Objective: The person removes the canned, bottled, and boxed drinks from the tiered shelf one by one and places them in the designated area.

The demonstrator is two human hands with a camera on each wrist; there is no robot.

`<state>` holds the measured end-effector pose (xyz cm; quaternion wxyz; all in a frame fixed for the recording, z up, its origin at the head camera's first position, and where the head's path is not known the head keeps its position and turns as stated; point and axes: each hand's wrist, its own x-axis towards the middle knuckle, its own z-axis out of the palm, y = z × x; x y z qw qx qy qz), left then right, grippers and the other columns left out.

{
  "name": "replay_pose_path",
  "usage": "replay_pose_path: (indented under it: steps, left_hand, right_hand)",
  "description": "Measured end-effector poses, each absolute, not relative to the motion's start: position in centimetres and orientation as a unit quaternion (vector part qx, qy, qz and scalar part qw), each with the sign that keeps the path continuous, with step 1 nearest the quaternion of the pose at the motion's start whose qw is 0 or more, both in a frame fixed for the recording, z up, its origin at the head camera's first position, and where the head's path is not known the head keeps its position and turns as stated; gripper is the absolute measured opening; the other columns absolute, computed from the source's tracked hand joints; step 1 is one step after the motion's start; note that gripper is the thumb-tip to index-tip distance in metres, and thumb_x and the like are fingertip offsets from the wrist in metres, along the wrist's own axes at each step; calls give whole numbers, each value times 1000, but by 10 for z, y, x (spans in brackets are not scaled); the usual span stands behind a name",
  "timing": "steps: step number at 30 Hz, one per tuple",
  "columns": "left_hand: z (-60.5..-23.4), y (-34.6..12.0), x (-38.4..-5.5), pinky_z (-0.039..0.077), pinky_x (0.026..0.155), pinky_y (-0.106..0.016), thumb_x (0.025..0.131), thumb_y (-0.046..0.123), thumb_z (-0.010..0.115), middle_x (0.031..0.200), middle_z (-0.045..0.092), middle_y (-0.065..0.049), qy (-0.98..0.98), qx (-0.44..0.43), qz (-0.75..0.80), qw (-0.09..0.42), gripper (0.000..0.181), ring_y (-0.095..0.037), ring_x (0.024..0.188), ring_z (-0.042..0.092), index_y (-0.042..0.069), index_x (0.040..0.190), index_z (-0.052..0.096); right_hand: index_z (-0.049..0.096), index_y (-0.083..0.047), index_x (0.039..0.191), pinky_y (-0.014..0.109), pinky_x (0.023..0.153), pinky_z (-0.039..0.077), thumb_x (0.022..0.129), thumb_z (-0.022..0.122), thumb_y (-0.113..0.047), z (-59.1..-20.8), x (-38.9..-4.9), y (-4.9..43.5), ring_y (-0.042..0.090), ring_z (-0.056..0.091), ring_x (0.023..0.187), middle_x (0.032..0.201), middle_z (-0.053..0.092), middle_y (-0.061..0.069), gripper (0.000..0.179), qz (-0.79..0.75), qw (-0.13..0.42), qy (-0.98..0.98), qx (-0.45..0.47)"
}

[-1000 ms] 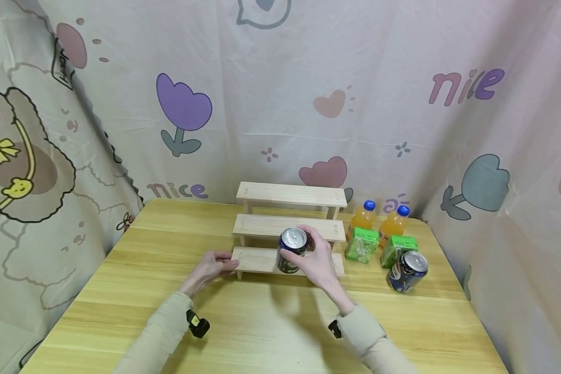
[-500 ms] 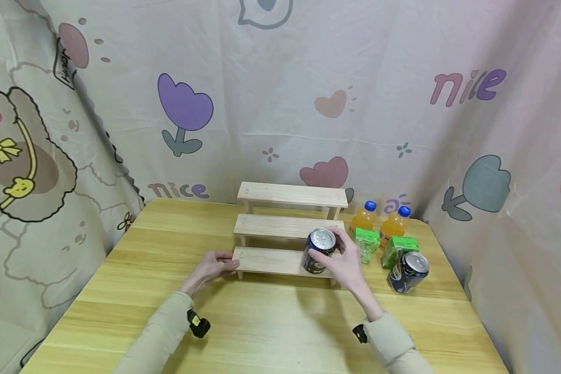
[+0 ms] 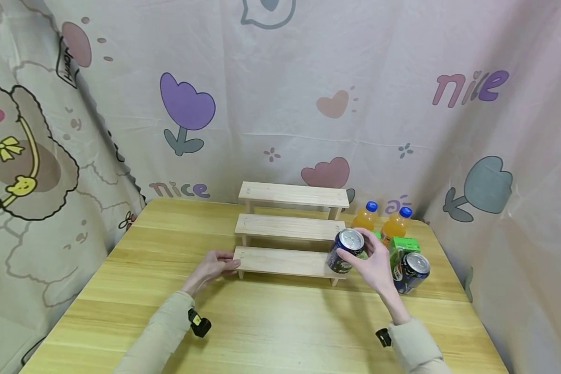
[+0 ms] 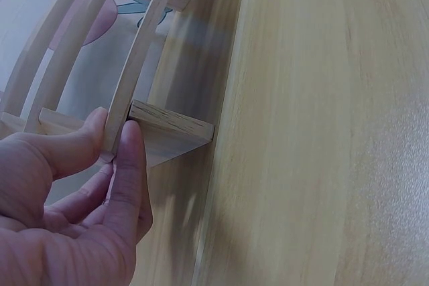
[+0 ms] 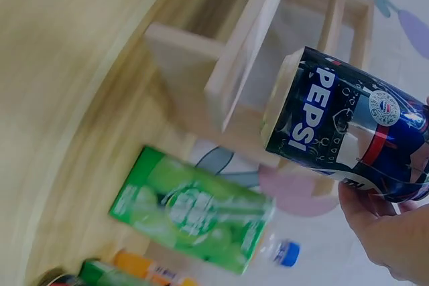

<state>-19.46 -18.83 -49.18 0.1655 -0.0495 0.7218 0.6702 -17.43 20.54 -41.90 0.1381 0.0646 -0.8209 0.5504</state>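
A three-tier wooden display rack (image 3: pixel 280 262) stands at the back middle of the table, its steps rising away from me. My left hand (image 3: pixel 215 265) pinches the left end of its lowest board; in the left wrist view, the thumb lies on one face of that board (image 4: pixel 137 65) and the fingers on the other. With thumb and fingers round its upper part, my right hand (image 3: pixel 373 265) holds a dark blue Pepsi can (image 3: pixel 346 252), upright over the right end of the lowest board. The right wrist view shows the can's Pepsi lettering (image 5: pixel 312 108) and its lower end close by the rack.
To the right of the rack stand two orange juice bottles (image 3: pixel 395 226) with blue caps, green drink cartons (image 3: pixel 404 244) and a second dark can (image 3: pixel 412 272). One carton (image 5: pixel 191 209) is mostly behind my right hand in the head view. A printed curtain (image 3: pixel 271 104) hangs behind the table.
My right hand has moved the Pepsi can rightward along the lowest board, from its middle to its right end. The left hand keeps its place on the rack.
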Motion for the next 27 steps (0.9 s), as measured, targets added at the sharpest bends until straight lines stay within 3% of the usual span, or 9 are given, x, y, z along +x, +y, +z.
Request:
replay_pose_path:
  steps: [5,27]
  left_hand:
    - [-492,-188,-195,65,78,-20,94,-3,64,102,67,-15,719,-55,673,164,56,-9,80,67,-26,137,37]
    - [-493,-188,-195,64,79,-21,94,-2,65,102,66,-14,724,-57,668,165,53,-10,81,67,-25,135,40]
  right_hand:
    - [56,2,132,-2,94,46,79,85,-7,-424,-175,222,-15,55,104,128,65,24,61,539,148,-828,53]
    - [53,1,136,-6,85,42,82,85,-13,-455,-174,262,-21,49,98,133,63,24,65,502,132,-855,-8]
